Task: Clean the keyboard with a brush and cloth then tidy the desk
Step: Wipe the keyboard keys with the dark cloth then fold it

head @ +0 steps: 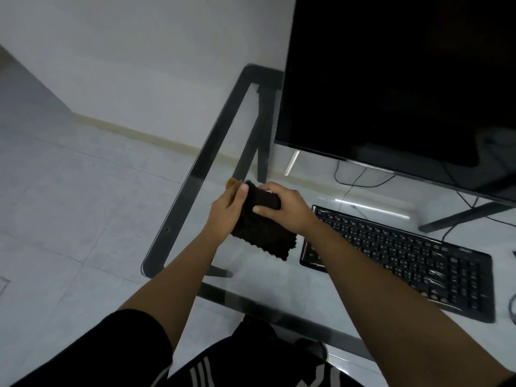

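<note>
In the head view, a dark fuzzy folded cloth [259, 233] is pinched at its top by the curled fingers of the left hand [226, 210] and right hand [282, 208] above the glass-topped desk [195, 174]; the black rectangular keyboard [405, 252] lies just to its right, long axis slanting rightward, and the right hand is judged nearer

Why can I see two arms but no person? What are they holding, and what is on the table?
The camera sits on the person's head and looks down, so you see only their own arms, as if through their eyes. The left hand and the right hand both grip a dark fluffy cloth over a glass desk; you can see the floor through the glass. On the desk are a black keyboard and a big monitor with a dark screen. A small brown tuft peeks out behind the left hand. It may be a brush, but I cannot tell.
</note>
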